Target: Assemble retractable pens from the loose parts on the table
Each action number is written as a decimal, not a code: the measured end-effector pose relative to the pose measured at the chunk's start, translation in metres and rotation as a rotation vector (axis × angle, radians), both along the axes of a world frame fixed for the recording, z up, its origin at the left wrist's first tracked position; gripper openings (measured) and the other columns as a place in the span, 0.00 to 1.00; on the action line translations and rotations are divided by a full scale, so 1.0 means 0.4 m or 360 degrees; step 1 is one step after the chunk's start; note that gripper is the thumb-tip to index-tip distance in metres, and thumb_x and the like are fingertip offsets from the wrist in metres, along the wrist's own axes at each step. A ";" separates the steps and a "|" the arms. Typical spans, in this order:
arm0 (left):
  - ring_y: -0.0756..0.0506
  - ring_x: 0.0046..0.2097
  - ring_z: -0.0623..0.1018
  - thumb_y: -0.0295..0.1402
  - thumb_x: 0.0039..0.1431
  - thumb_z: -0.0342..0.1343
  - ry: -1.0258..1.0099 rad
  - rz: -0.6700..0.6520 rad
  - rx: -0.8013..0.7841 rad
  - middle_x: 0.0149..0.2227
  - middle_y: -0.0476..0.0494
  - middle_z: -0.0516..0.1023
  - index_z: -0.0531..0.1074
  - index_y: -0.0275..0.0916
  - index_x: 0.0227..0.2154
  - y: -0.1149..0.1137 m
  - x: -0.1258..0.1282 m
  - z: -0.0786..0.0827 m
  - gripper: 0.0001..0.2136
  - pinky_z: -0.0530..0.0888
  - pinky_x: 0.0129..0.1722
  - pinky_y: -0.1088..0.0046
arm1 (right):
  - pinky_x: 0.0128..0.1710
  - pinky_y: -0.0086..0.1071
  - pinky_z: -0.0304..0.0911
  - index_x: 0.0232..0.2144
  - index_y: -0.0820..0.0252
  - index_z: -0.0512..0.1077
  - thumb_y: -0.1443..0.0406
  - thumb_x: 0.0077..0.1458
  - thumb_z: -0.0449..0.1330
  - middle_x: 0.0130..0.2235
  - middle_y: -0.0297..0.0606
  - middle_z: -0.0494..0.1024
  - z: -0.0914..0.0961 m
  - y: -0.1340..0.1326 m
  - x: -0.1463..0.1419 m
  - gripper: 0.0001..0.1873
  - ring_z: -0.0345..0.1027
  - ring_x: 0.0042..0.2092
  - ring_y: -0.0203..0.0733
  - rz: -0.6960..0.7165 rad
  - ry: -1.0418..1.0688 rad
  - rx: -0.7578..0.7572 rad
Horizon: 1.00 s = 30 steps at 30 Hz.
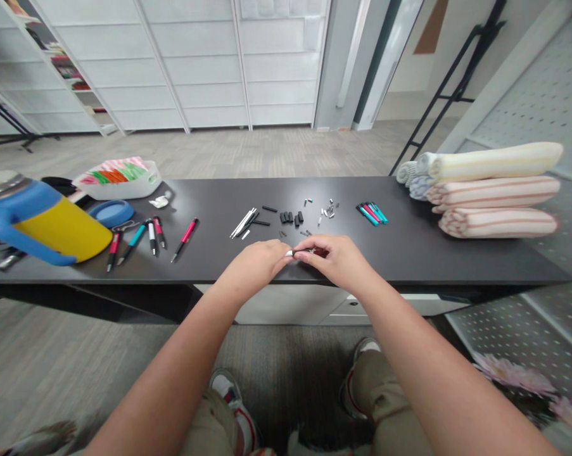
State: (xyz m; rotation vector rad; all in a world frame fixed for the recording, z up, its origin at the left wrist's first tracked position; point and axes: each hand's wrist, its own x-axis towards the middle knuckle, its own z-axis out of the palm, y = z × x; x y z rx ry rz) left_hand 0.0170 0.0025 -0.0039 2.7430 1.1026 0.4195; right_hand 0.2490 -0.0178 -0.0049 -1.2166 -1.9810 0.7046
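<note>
Close to the table's front edge, my left hand pinches a small pen part, white with a black end. My right hand meets it from the other side, its fingers closed on the dark and metallic end of the same piece. Just beyond my fingers lie black pen grips, with tiny dark bits beside them. White and black refill tubes are to the left. Small silver metal pieces are scattered to the right. Teal and red pen barrels sit farther right.
Pens and a lone red pen lie left, near a blue-and-yellow jug, a blue lid and a white tray of colourful packets. Rolled towels are stacked at the right end of the dark table.
</note>
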 end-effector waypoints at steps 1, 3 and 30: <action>0.39 0.48 0.81 0.41 0.78 0.44 0.0026 0.0003 0.0012 0.45 0.38 0.82 0.76 0.37 0.47 -0.001 0.002 0.001 0.17 0.75 0.50 0.63 | 0.34 0.32 0.61 0.40 0.53 0.84 0.57 0.63 0.66 0.34 0.34 0.84 0.001 -0.001 0.000 0.09 0.69 0.31 0.37 -0.0003 0.0003 -0.0005; 0.39 0.47 0.81 0.42 0.78 0.44 0.0072 0.0006 0.0038 0.44 0.38 0.81 0.76 0.37 0.47 -0.003 0.004 0.002 0.18 0.75 0.49 0.63 | 0.34 0.32 0.61 0.39 0.53 0.84 0.57 0.63 0.66 0.35 0.34 0.84 0.002 -0.002 0.000 0.09 0.69 0.31 0.38 -0.0014 0.0012 -0.0008; 0.40 0.49 0.80 0.38 0.75 0.48 -0.0300 0.0112 0.0074 0.48 0.39 0.81 0.73 0.40 0.51 -0.024 -0.003 0.009 0.12 0.75 0.50 0.62 | 0.30 0.32 0.58 0.43 0.55 0.81 0.53 0.59 0.68 0.25 0.28 0.73 -0.002 -0.001 0.013 0.15 0.63 0.27 0.36 -0.0121 0.0162 -0.0110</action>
